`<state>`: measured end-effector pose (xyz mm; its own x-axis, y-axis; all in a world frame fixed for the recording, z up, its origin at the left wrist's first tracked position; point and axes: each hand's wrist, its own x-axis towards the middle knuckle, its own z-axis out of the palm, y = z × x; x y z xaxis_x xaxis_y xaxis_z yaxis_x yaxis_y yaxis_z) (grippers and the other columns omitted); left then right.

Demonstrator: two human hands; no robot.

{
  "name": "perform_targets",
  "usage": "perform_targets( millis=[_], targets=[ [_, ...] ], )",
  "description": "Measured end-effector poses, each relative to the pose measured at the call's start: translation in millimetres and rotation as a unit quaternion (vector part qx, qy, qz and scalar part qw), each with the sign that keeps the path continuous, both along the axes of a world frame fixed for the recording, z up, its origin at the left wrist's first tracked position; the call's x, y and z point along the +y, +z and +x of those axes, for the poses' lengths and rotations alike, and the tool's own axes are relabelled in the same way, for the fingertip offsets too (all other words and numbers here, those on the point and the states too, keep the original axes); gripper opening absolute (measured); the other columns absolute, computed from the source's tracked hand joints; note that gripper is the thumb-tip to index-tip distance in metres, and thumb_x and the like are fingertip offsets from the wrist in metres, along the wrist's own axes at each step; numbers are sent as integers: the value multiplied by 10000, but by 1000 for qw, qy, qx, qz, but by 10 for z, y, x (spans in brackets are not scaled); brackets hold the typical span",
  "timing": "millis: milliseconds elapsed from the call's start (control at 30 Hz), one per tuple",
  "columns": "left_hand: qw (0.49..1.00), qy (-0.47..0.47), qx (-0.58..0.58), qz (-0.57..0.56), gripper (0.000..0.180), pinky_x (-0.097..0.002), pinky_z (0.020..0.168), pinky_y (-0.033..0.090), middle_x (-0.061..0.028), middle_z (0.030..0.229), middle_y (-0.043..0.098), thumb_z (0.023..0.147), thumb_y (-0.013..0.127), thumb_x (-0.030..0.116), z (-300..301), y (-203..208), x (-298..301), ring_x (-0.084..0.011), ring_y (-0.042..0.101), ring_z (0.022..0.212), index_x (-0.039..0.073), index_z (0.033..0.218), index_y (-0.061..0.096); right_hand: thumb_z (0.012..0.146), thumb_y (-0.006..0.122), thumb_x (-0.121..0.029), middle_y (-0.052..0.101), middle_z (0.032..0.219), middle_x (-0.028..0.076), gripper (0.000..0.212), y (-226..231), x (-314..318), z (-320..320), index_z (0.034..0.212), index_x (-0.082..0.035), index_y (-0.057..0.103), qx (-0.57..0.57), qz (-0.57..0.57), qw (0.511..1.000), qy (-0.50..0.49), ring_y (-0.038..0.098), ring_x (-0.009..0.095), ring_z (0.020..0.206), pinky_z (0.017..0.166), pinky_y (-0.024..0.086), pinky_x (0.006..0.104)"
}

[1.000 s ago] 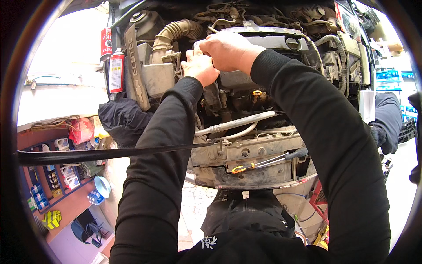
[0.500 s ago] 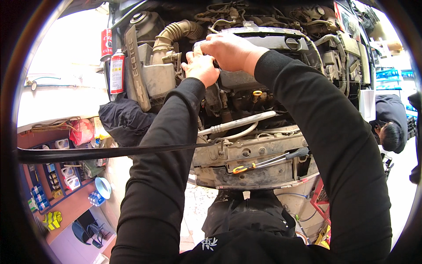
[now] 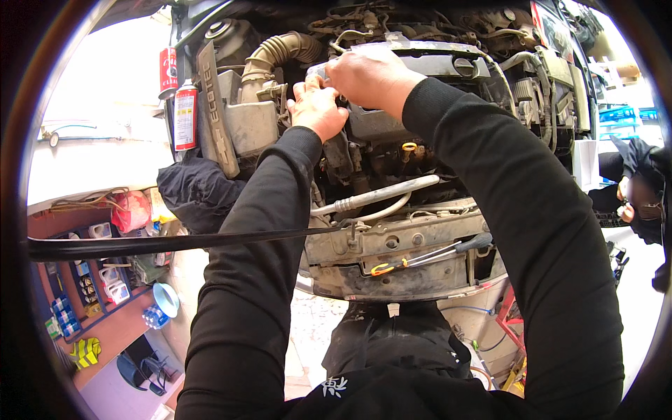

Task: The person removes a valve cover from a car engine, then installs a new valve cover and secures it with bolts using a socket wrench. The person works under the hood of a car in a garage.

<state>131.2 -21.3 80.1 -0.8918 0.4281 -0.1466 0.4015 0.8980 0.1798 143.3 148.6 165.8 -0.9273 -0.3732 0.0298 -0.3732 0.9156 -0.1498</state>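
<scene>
Both my hands are at the left end of the engine, beside the grey engine cover [image 3: 441, 67]. My left hand [image 3: 318, 113] has its fingers reaching forward onto the engine end, thumb apart from them. Just right of it and higher, my right hand [image 3: 369, 78] bends its fingers down in a closed grip at the same spot. What those fingers grip is hidden under the hand. A ribbed intake hose [image 3: 283, 52] curves to the left of my hands, above a grey airbox [image 3: 250, 126]. Nearer me stands a yellow dipstick handle [image 3: 409, 147].
Two tools, one orange-handled [image 3: 386, 268] and one dark-handled [image 3: 474, 243], lie on the front crossmember [image 3: 336, 248]. Spray cans [image 3: 185, 115] and a dark cloth [image 3: 199, 192] are at left. A black bar [image 3: 140, 246] crosses my left forearm. Another person [image 3: 640, 189] is at right.
My left hand has shifted slightly down and left, its thumb now apart from my right hand. The right hand has barely moved. The person at right has changed posture.
</scene>
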Motion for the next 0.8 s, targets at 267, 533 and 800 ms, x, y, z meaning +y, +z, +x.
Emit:
perform_targets(
  millis=[267,533,800],
  targets=[
    [999,29,0,34,571,-633,1236,414,-204,1699,454,952,806,391,31,39,47,-454,418,1533,150,1467,759,994,768,-215,861,1137,149,222,-44,-38,23,1181,-126,847,48,-25,998,31,840,341,1079,957,659,463],
    [1000,8,-2,9,594,-638,1222,423,-201,1715,438,949,799,403,32,42,27,-450,433,1512,132,1474,743,972,763,-211,864,1124,146,224,-22,-18,-11,1161,-142,861,65,-57,994,62,841,340,1058,947,659,466],
    [999,24,-10,-28,706,-626,1255,387,-192,1710,448,1001,774,448,5,-31,57,-448,414,1531,101,1596,619,936,784,-151,864,1082,142,177,35,-48,2,1100,-139,851,1,15,998,56,843,350,1038,919,662,466]
  ],
)
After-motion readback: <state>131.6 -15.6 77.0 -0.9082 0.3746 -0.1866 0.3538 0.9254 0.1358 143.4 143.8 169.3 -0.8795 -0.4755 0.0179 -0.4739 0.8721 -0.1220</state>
